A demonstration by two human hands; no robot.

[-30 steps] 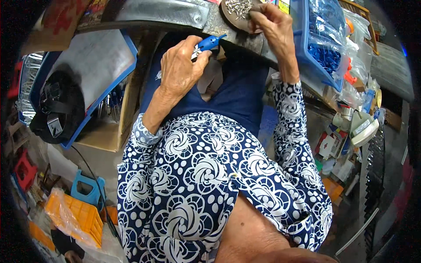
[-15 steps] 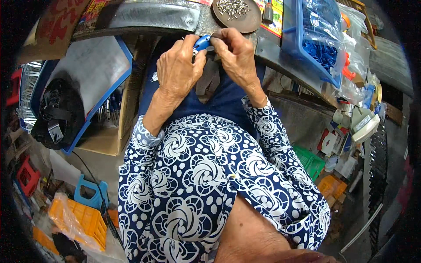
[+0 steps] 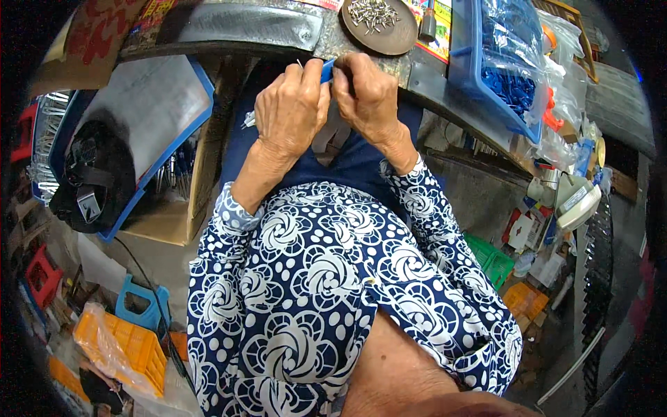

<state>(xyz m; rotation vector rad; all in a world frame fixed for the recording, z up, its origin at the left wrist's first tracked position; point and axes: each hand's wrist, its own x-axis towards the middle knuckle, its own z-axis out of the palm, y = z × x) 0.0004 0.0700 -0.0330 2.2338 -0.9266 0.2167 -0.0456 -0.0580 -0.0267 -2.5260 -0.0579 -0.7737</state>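
Left hand: the left hand is at the upper middle of the frame, fingers curled and pressed together on a small blue plastic part; a thin metal pin stands out just above its fingers.
Right hand: the right hand is just beside the left one, touching it, its fingertips pinching the same small blue plastic part from the right.
Blue part: it sits between both hands, at the edge of the grey metal workbench.
Dish: a round brown dish with small metal pins lies above the hands, near them.
Bin: a blue plastic bin with bags of blue parts is at the upper right.
Clothing: blue sleeves with a white flower pattern fill the lower middle.
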